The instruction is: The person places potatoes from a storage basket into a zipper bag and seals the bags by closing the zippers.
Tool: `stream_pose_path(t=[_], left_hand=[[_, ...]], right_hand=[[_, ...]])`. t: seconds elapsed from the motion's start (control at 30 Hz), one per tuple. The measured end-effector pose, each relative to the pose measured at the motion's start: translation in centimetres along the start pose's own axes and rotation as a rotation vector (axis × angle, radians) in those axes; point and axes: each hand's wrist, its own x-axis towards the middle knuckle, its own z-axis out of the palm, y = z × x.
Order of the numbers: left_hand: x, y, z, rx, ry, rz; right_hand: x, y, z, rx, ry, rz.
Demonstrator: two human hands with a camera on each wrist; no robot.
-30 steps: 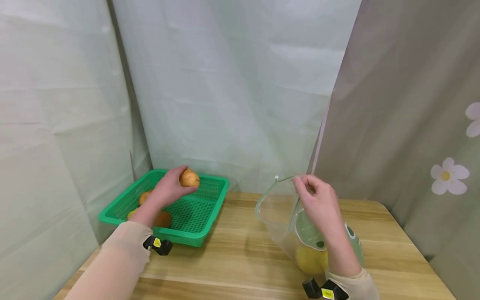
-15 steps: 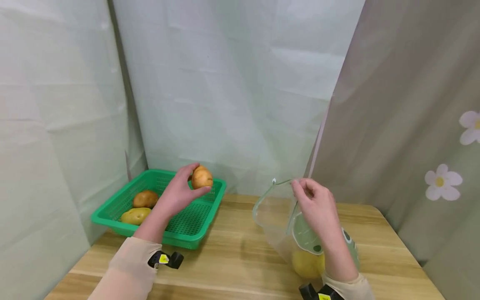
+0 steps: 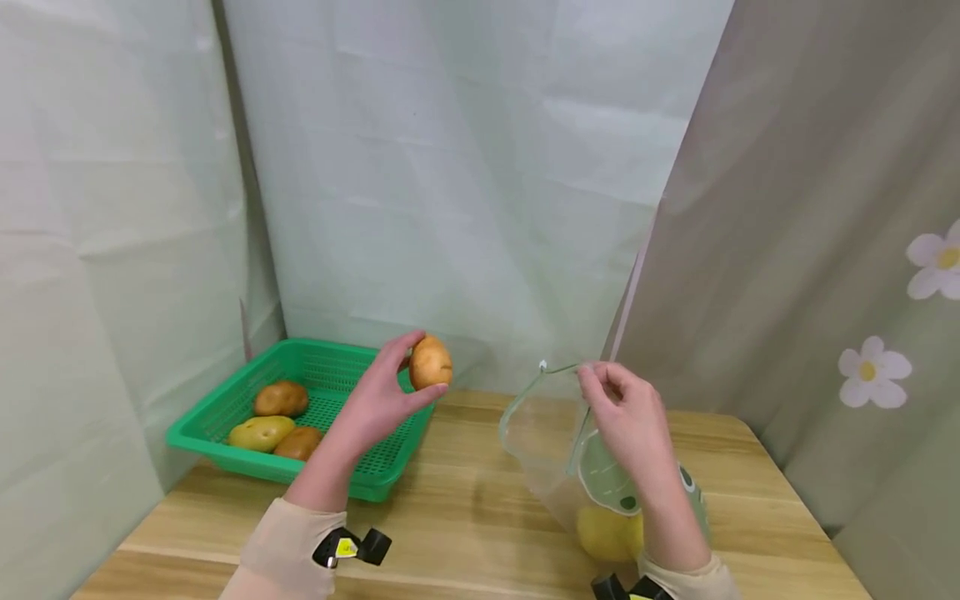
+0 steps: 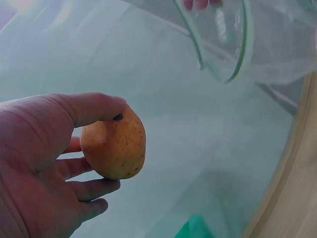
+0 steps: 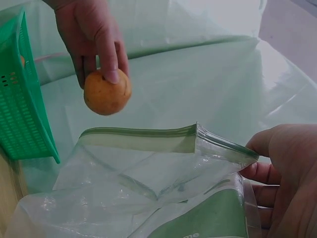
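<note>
Three brown and yellow potatoes lie, seen from the head, in a green perforated plastic basket on our pale wood-grain bench, before whitish sheeting and a taupe flowered curtain. The left hand has its fingers clamped on a round tan potato near the basket; the right hand pinches a clear green-trimmed bag. At the left wrist, we see that potato against sheeting; at the right, apart from the bag's rim.

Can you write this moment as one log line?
left hand: holds potato | right hand: pinches clear bag | green basket: three more potatoes | clear bag: mouth open, yellow contents
</note>
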Motion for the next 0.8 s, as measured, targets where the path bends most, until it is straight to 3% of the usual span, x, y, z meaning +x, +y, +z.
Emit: stream_pose_path(t=[0.3,0.5,0.8], left_hand=[[-1.0,1.4,3.8,-0.108,-0.024,0.031],[-1.1,2.3,5.5,-0.112,-0.006,0.12],[-1.6,3.9,7.5,-0.102,-0.008,0.135]], right_hand=[[-0.4,-0.1,0.0,-0.019,0.006,0.002],[-0.5,-0.2,0.0,-0.024,0.019,-0.004],[-0.6,-0.4,-0.1,0.004,0.0,0.0]])
